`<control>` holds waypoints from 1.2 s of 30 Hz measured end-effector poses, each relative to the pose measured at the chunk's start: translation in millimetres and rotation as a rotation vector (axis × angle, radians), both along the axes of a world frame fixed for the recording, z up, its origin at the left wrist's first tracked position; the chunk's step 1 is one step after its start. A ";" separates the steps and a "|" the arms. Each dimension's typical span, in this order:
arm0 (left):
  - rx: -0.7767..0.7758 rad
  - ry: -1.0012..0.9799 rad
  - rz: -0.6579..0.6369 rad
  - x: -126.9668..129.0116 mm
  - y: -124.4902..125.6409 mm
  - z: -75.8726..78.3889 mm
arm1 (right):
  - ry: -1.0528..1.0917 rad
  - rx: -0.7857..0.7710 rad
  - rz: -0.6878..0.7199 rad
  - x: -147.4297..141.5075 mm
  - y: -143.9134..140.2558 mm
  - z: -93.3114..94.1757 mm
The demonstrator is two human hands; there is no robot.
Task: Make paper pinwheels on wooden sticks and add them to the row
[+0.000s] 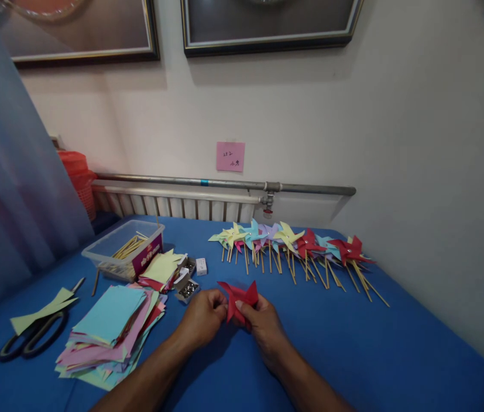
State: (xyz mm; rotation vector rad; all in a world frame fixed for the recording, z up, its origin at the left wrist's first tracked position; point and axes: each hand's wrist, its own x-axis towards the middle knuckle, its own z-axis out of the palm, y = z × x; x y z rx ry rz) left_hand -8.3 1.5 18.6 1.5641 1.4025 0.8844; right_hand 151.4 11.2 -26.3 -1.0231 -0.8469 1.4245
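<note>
The blue surface (332,355) is spread with paper goods. At the left, scissors (28,346) are partly covered by a green strip (40,313). Beside them, coloured paper (107,312) is stacked. Farther back are set a clear tub (147,254), a smaller stack (160,269), two open pin boxes (187,290) and a white box (201,266). Toward the far right, pinwheels (287,237) are laid in a row.

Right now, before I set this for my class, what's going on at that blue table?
A person's right hand holds a red paper pinwheel, thumb on its front. The left hand, fingers curled, is at its left edge; whether it grips anything is hidden. Other pinwheels on sticks lie farther back. To the left are a stack of coloured paper, scissors partly under paper, open boxes of metal pieces, and a clear tub of sticks.
</note>
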 end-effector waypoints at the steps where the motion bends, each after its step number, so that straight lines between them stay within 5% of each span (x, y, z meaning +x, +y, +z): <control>1: -0.007 -0.005 0.001 0.3 0.0 0.1 | 0.000 0.003 0.000 0.2 -0.1 -0.2; 25: 0.003 0.011 0.004 2.6 -0.1 -0.3 | 0.015 0.019 0.011 -0.1 6.0 -11.7; 36: 0.031 0.004 -0.005 2.5 -0.8 -1.6 | 0.048 0.015 0.034 0.9 -1.1 4.5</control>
